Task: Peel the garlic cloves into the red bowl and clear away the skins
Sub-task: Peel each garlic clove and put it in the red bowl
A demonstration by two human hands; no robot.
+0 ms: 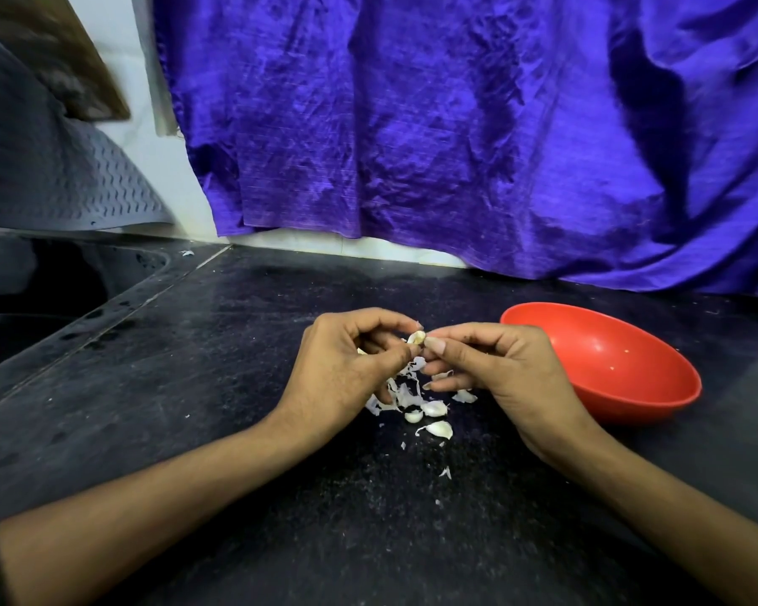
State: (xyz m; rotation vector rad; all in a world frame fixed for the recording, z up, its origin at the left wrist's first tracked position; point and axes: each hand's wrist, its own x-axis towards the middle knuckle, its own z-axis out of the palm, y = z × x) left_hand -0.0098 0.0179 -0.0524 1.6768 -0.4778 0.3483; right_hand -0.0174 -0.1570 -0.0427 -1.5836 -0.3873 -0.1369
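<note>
Two hands are working over one small clove: my left hand (pixel 346 365) is pinching the garlic clove (pixel 416 337) between thumb and curled fingers, and my right hand (pixel 495 369) is nipping at its tip with thumb and forefinger, the other fingers loosely bent beneath. I am holding it up off the counter (pixel 193 387) so the papery skin is dropping straight onto the pile of skins (pixel 401 393) below, which is keeping the mess in one spot for clearing later. My left hand may also be cupping something pale in the palm, though I cannot be sure from this angle.

Three unpeeled cloves (pixel 434 408) are lying just in front of the pile, close to my wrists, where I am able to reach the next one without shifting my arms. I am keeping the red bowl (pixel 604 365) just beside my right hand, so a finished clove needs only a short sideways drop. It is looking nearly bare inside, with a few tiny specks at most, so I am judging most of the peeling is yet to come.

Behind everything a purple cloth (pixel 456 124) is hanging down to the back edge of the counter. A dark sink (pixel 40 290) is sitting off to my left, with a grey ridged mat (pixel 62 181) leaning above it. Nothing is blocking the path to the bowl; stray flakes are scattering toward me across the dark stone and will need sweeping up
</note>
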